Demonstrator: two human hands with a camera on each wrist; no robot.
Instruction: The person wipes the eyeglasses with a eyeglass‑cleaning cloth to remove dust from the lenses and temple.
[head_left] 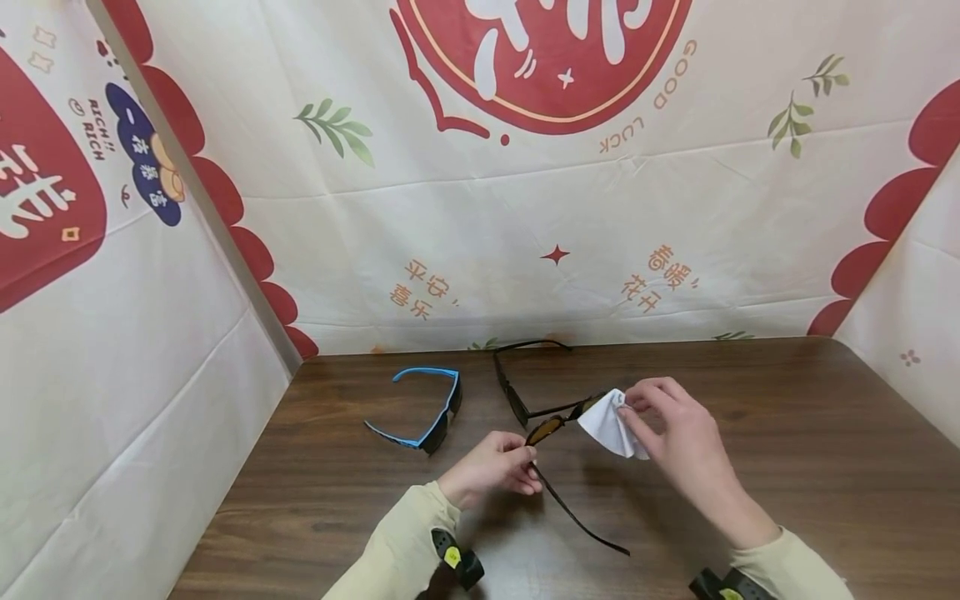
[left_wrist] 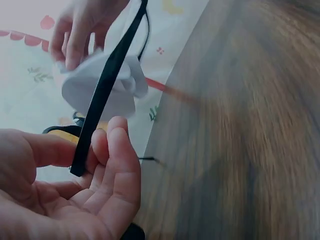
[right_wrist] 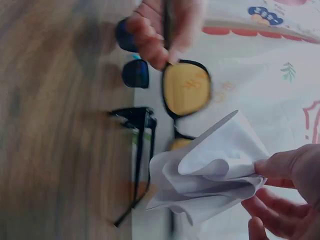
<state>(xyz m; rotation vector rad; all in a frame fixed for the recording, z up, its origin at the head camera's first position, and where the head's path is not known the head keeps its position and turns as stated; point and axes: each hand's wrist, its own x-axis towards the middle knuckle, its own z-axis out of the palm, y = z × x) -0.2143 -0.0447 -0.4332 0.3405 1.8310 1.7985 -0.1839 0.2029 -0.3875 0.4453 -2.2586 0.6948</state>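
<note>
Dark-framed glasses with amber lenses [right_wrist: 187, 90] are held up over the table. My left hand [head_left: 495, 468] pinches them at the hinge corner between thumb and fingers, with one temple arm [left_wrist: 107, 80] running up past the fingertips in the left wrist view. My right hand [head_left: 682, 437] pinches a white cloth [head_left: 606, 425] between thumb and fingers. The cloth hangs in loose folds over the far lens and hides most of it in the right wrist view. The near lens shows uncovered beside my left fingertips.
Blue-and-black sunglasses [head_left: 435, 429] lie on the wooden table [head_left: 300, 492] at left, arms unfolded. Behind the held pair, black glasses [head_left: 513, 400] rest near the table's back edge. A printed white curtain [head_left: 480, 225] rises behind the table and along its sides.
</note>
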